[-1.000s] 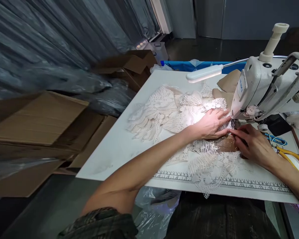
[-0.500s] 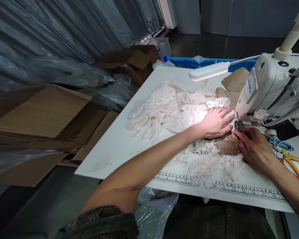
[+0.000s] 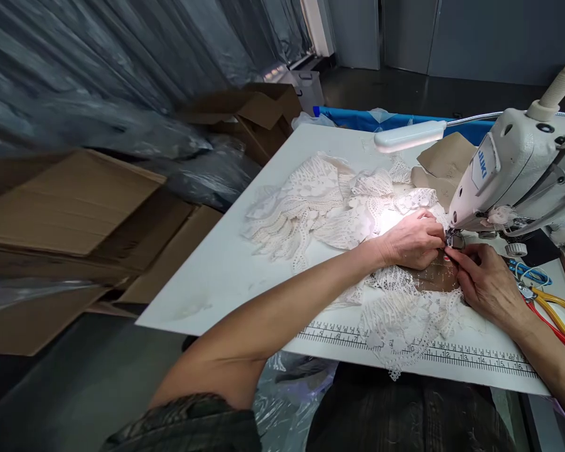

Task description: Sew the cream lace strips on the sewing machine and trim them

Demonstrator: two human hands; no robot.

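White lace fabric (image 3: 320, 201) lies bunched across the table, with part of it draped over the front edge. At the presser foot (image 3: 452, 238) of the white sewing machine (image 3: 494, 163), my left hand (image 3: 417, 238) has its fingers curled together on the lace. Just right of the foot, my right hand (image 3: 487, 279) is closed, thumb and forefinger pinched at the lace edge. A brown taped patch (image 3: 435, 276) shows between the hands. The fingertips partly hide the lace under the foot.
A white lamp (image 3: 410, 136) hangs over the lace. Yellow-handled cutters (image 3: 555, 304) and blue-handled snips (image 3: 532, 273) lie right of my right hand. A printed ruler (image 3: 475, 361) runs along the table's front edge. Cardboard boxes (image 3: 70, 201) stand at the left.
My left hand has gone from lying flat with spread fingers to curled fingers gripping the lace beside the presser foot. My right hand stays close to the foot. The view has shifted slightly.
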